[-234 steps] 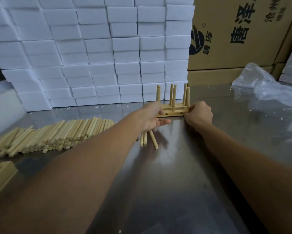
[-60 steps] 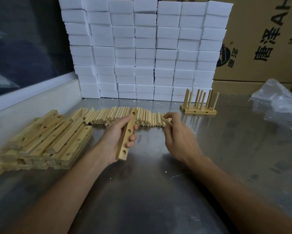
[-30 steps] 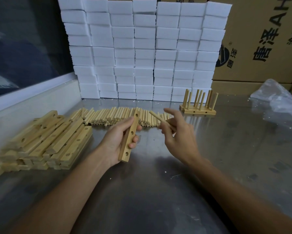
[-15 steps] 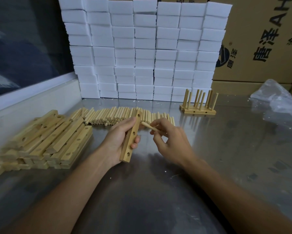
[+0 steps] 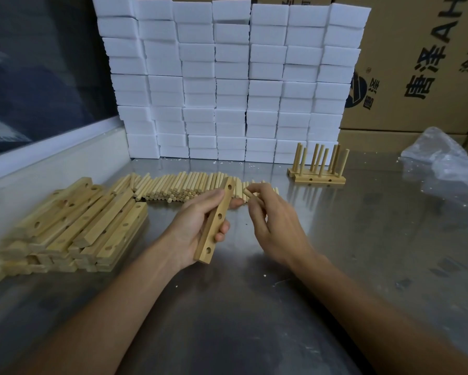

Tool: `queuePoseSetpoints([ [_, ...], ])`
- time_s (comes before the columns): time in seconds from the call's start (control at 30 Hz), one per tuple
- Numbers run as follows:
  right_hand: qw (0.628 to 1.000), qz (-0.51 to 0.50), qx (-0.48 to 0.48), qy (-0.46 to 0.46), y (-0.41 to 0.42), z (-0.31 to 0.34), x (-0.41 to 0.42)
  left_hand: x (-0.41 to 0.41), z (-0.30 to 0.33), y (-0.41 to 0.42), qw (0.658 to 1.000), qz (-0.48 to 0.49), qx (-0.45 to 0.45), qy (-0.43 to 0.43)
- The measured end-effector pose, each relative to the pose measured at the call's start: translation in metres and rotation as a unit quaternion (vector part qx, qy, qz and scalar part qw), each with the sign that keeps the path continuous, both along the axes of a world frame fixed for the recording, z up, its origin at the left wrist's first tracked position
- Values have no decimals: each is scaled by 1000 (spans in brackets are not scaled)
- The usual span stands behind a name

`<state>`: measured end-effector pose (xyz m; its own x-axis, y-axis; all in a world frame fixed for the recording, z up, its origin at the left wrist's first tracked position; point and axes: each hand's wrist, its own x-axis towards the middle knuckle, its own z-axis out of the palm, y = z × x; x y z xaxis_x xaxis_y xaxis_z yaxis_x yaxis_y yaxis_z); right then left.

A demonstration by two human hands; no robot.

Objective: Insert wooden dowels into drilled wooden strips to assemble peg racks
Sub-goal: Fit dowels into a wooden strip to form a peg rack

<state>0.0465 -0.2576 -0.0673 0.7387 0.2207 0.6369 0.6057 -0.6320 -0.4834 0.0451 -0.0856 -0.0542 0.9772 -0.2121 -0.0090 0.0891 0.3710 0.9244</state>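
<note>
A drilled wooden strip (image 5: 216, 223) is held in the left hand (image 5: 197, 226), raised above the metal worktop (image 5: 362, 239) and tilted so that its far end points away and slightly to the right. The grip of this hand is clamped on the strip, with the thumb laid along the left edge and the fingertips wrapped round from the right. Three drilled holes are seen along the strip's upper face.

A single dowel (image 5: 248, 192) is pinched by the right hand (image 5: 274, 226) between thumb and curled fingers, so this grip is closed on the dowel. The dowel's free end is pointed toward the strip's far end, just beside it; contact cannot be told.

Behind both hands, a row of loose dowels (image 5: 184, 185) is laid on the worktop. To the left, a stack of drilled strips (image 5: 73, 226) is piled. A finished peg rack (image 5: 318, 169) is stood upright at the right rear, near a wall of white foam blocks (image 5: 230, 77). Cardboard boxes (image 5: 422, 63) and a crumpled clear plastic bag (image 5: 443, 155) are seen at the far right.
</note>
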Motion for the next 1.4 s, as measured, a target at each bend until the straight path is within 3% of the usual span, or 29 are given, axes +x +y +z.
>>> queuePoseSetpoints([
  [0.3, 991, -93, -27, -88, 3, 6, -3, -5, 0, -3, 1000, -1, 16, -1],
  [0.67, 994, -45, -34, -93, 4, 19, -3, -8, 1, -7, 1000, 7, 20, -14],
  [1.07, 988, -40, -92, -114, 4, 38, 1, -10, 0, -14, 992, 71, 63, -84],
  [1.2, 995, -47, -60, -63, 5, 43, 1, -12, 2, -15, 986, 83, 91, -114],
  [1.33, 993, -35, 62, 92, 6, 48, 5, -15, 3, -13, 974, 96, 136, -152],
  [1.4, 994, -29, 57, 85, 6, 50, 2, -15, 4, -13, 975, 99, 131, -147],
])
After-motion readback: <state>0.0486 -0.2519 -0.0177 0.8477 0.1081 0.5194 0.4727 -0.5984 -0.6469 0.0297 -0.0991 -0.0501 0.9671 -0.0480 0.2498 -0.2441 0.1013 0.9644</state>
